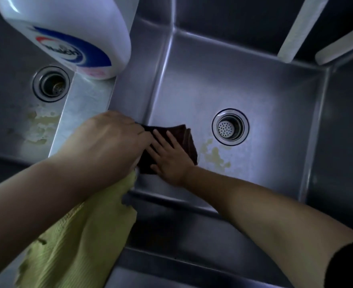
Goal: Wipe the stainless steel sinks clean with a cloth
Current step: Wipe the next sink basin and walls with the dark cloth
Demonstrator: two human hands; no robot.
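The right sink [254, 84] is brushed stainless steel with a dull, soft sheen, its floor blotched by matt yellowish stains [215, 155]; the left sink [11, 125] shows the same metal and similar patches. Both drain rings [230, 127] are brighter, polished metal. The dark cloth [183, 140] looks soft and napped, matt. The yellow-green cloth [82, 235] is ribbed, woven fabric. The white bottle [71, 28] is smooth glossy plastic

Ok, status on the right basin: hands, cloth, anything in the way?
Right hand flat on dark cloth, basin floor. Left hand gripping the cloth's edge, green cloth hanging below it. Yellowish stain beside cloth, unwiped. Drain clear; bottle on divider.
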